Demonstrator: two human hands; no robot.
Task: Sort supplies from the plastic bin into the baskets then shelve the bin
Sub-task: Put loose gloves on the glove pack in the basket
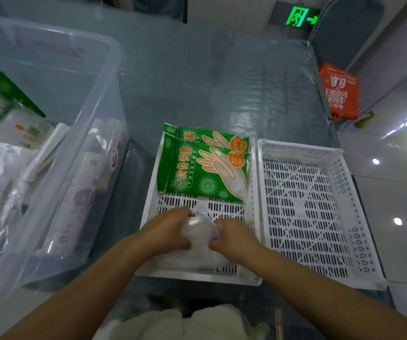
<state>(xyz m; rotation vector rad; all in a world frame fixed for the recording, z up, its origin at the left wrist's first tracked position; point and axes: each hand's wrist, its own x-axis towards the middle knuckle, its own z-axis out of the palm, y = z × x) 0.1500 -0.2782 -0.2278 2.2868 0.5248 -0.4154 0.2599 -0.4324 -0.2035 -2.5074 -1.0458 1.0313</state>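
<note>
Plastic bin (94,99) beside baskets (254,168); hands (170,229) grip seemingly clear bag (198,231).

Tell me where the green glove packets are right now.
In the head view, the two green glove packets lie overlapping at the far end of the left white basket, beyond both hands, right of the clear plastic bin.
</note>
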